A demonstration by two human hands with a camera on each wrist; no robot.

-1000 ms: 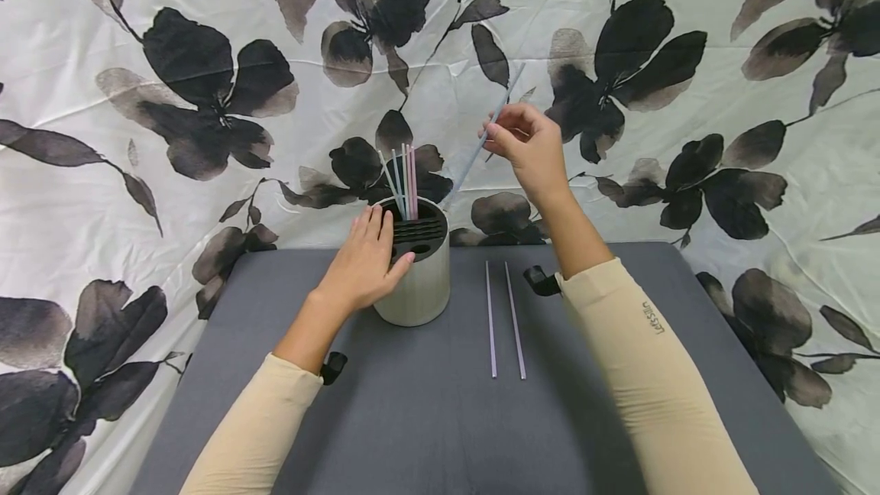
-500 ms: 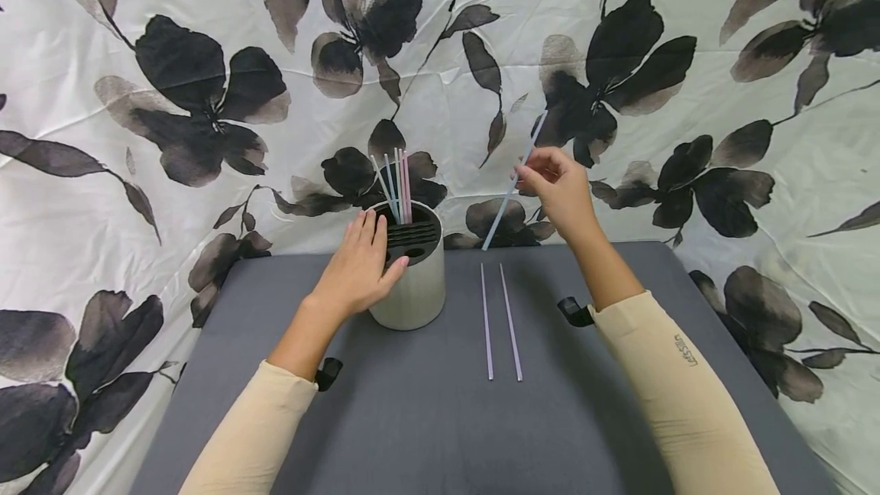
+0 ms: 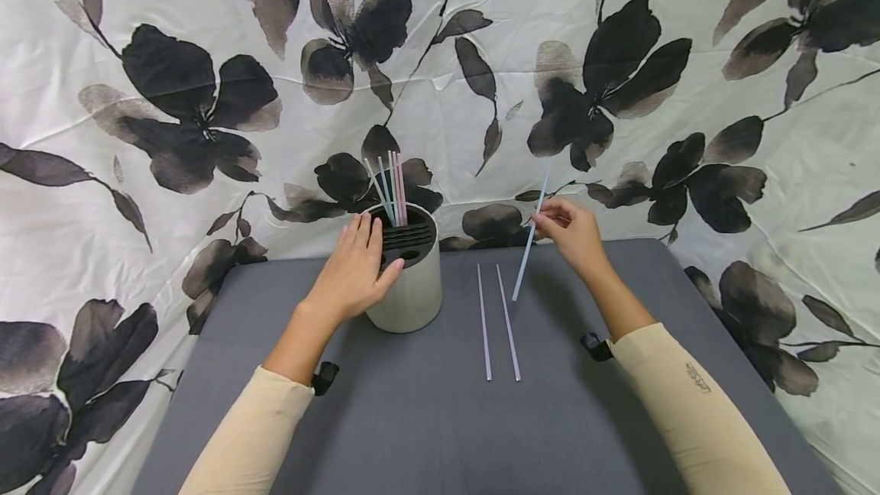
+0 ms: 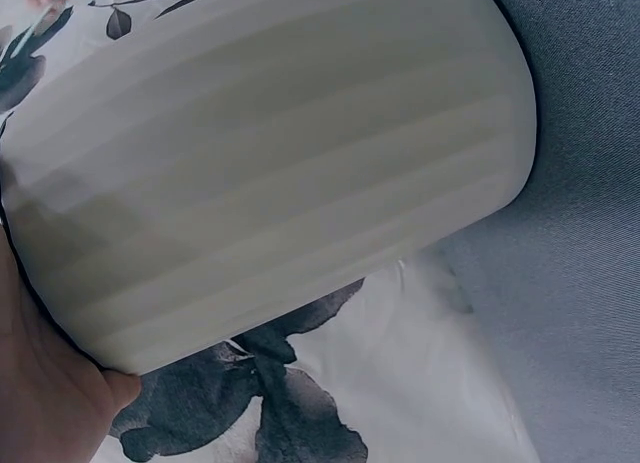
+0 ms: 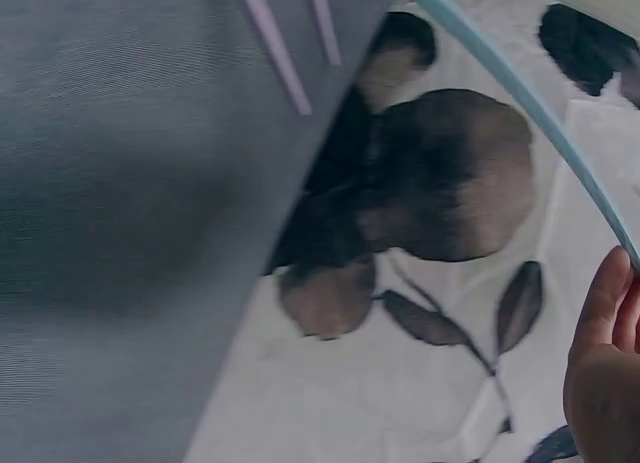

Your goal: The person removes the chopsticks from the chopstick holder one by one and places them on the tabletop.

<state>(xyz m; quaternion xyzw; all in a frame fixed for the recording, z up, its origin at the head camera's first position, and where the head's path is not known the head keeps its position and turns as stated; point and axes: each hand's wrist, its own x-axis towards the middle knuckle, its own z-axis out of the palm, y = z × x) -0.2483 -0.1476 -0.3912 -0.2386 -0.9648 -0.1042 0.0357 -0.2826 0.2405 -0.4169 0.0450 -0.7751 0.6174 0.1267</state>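
My right hand (image 3: 571, 234) pinches a light blue straw (image 3: 525, 266) near its middle. The straw slants, its lower end over the back of the table beside two purple straws (image 3: 511, 327) that lie roughly side by side. In the right wrist view the blue straw (image 5: 540, 113) runs down to the fingertips. My left hand (image 3: 351, 266) rests on the left rim of a cream round holder (image 3: 406, 304), fingers straight over its black slotted top (image 3: 412, 237). Several straws (image 3: 400, 193), pale, blue and pink, stand in the holder. The left wrist view shows the holder's ribbed wall (image 4: 280, 173) up close.
A grey table (image 3: 426, 434) lies under everything, its back edge near a white cloth (image 3: 275, 121) printed with dark flowers. Black wrist straps show at both sleeve ends.
My right hand has drawn the blue straw away from the holder, moving right and down until its lower end is over the table. My left hand has stayed on the holder.
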